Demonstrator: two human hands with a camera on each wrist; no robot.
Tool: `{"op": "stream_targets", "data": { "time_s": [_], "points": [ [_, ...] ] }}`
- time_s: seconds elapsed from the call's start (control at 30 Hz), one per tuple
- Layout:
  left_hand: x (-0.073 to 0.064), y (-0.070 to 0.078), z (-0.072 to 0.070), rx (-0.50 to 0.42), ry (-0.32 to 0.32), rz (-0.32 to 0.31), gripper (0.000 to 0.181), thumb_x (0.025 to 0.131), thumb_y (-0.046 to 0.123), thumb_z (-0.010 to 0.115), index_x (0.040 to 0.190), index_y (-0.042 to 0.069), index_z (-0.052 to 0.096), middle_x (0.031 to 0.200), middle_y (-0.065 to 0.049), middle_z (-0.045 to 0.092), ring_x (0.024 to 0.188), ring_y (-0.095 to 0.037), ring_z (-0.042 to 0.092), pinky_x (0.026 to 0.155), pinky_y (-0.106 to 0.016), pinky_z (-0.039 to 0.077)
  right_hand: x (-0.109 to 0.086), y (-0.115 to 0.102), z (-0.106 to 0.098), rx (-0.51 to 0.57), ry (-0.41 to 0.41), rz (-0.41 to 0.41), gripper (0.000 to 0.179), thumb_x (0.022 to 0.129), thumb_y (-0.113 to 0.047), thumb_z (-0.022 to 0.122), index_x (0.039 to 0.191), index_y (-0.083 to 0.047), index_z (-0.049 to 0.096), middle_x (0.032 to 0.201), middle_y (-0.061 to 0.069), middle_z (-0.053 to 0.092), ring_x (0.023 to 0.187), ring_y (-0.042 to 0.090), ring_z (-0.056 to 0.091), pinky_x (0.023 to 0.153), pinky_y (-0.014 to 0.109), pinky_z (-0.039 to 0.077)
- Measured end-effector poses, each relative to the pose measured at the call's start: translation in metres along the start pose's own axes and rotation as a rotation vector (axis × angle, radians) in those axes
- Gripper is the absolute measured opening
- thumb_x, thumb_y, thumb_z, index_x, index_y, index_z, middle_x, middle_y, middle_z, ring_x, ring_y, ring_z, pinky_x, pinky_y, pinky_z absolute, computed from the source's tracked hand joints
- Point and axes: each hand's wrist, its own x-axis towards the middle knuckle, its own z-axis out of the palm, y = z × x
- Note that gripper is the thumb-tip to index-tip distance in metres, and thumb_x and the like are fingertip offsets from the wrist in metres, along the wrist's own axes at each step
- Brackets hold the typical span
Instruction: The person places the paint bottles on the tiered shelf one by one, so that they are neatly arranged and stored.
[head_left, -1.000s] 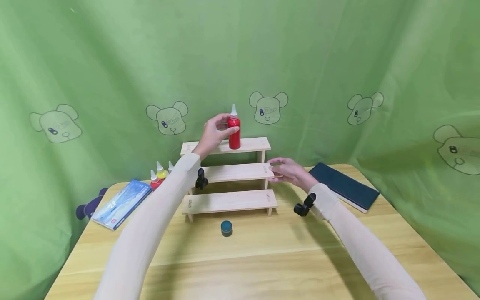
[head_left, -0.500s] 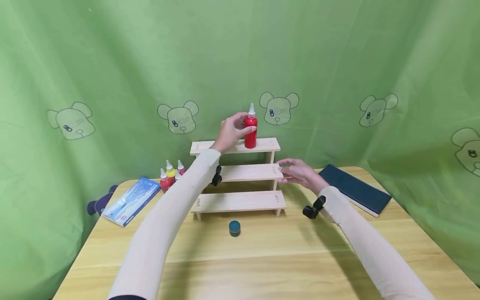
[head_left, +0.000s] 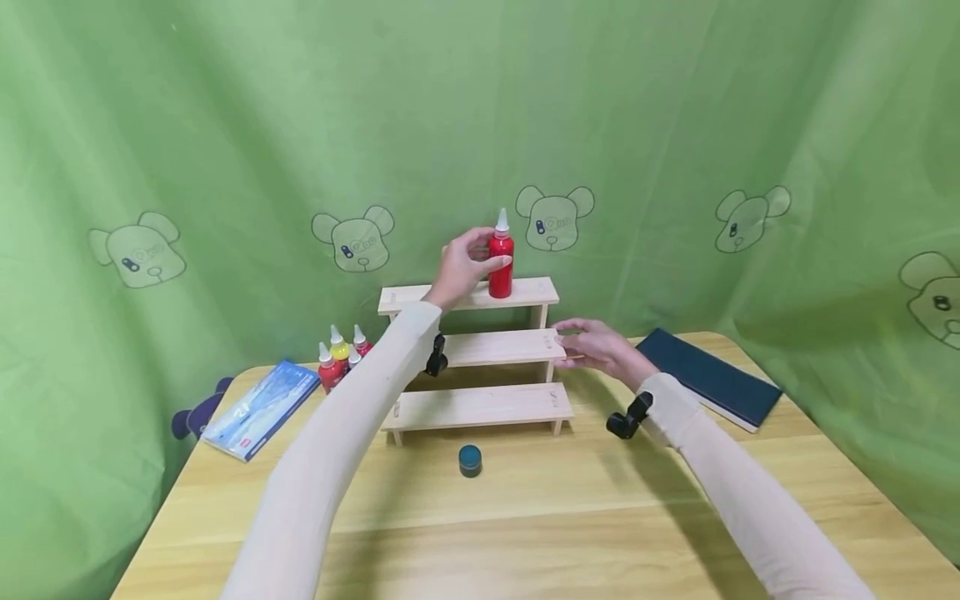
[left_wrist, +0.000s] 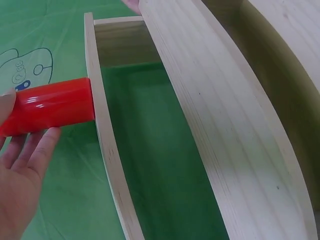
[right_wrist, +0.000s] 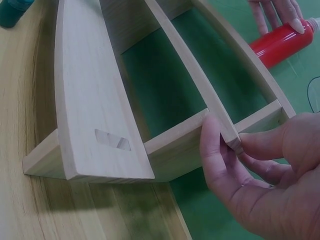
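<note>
In the head view a red squeeze bottle (head_left: 501, 268) with a white pointed nozzle stands upright on the top step of a three-tier wooden shelf (head_left: 487, 406). My left hand (head_left: 461, 268) grips it from the left, thumb in front. The left wrist view shows the base of the red bottle (left_wrist: 55, 105) right at the top board, fingers along its side. At the right end of the middle board is my right hand (head_left: 596, 346). In the right wrist view my right hand (right_wrist: 265, 170) pinches that board's corner between thumb and fingers.
A small dark teal jar (head_left: 470, 461) sits in front of the shelf. Several nozzle bottles (head_left: 340, 350) stand at the left, beside a blue box (head_left: 262, 408). A dark green book (head_left: 708, 379) lies at the right. Green curtain (head_left: 637, 125) hangs behind the table.
The whole head view has shifted. Along the top step, my left hand and the red bottle have moved slightly right. My right hand keeps its place at the middle board's end.
</note>
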Motion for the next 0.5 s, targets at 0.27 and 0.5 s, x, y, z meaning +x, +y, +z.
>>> {"op": "stream_targets", "data": {
  "time_s": [0.27, 0.5],
  "points": [
    [-0.001, -0.002, -0.001, 0.016, -0.010, -0.011, 0.058, 0.094, 0.010, 0.079, 0.147, 0.009, 0.056, 0.139, -0.013, 0.066, 0.120, -0.029, 0.067, 0.103, -0.040, 0.058, 0.000, 0.001, 0.002, 0.004, -0.018, 0.001, 0.058, 0.107, 0.000, 0.049, 0.160, 0.007, 0.025, 0.110, 0.015, 0.063, 0.088, 0.017, 0.069, 0.088, 0.029, 0.064],
    [-0.017, 0.008, -0.020, 0.008, -0.077, -0.038, 0.070, 0.094, 0.013, 0.081, 0.155, 0.009, 0.047, 0.150, -0.017, 0.057, 0.134, -0.036, 0.058, 0.103, -0.046, 0.059, 0.002, 0.000, 0.000, -0.005, -0.001, 0.010, 0.056, 0.107, 0.001, 0.048, 0.159, 0.007, 0.027, 0.106, 0.013, 0.062, 0.086, 0.016, 0.069, 0.086, 0.028, 0.064]
  ]
}}
